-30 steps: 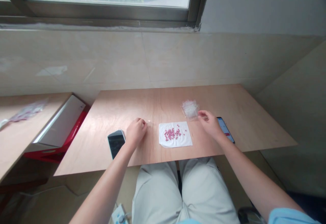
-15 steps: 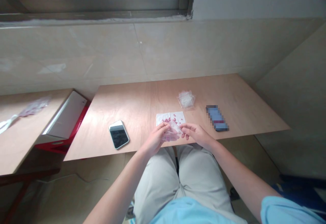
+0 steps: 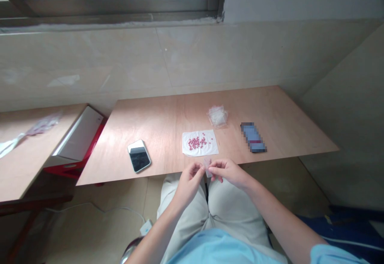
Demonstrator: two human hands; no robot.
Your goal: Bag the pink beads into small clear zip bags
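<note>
A small clear plastic bag (image 3: pixel 207 169) is pinched between my two hands, just at the front edge of the table above my lap. My left hand (image 3: pixel 192 176) grips its left side with thumb and fingertips. On the bag's right side, my right hand (image 3: pixel 226 171) closes its thumb and forefinger. Whether anything is inside the bag I cannot make out. Just beyond my hands lies a white cloth or tissue (image 3: pixel 186 137), with many small red beads (image 3: pixel 196 143) scattered over it. Farther back sits a pile of clear plastic bags (image 3: pixel 217 116).
The wooden table (image 3: pixel 162 116) holds a white-edged phone (image 3: pixel 139 156) on the left and a pixelated phone (image 3: pixel 253 137) on the right. Another table (image 3: pixel 18 168) stands at the left, with a plastic bag (image 3: pixel 43 124) on it. The wall runs behind, below a window.
Both hands have drawn back toward me with the bag, from over the cloth to the table's front edge. More of the beads and cloth now show.
</note>
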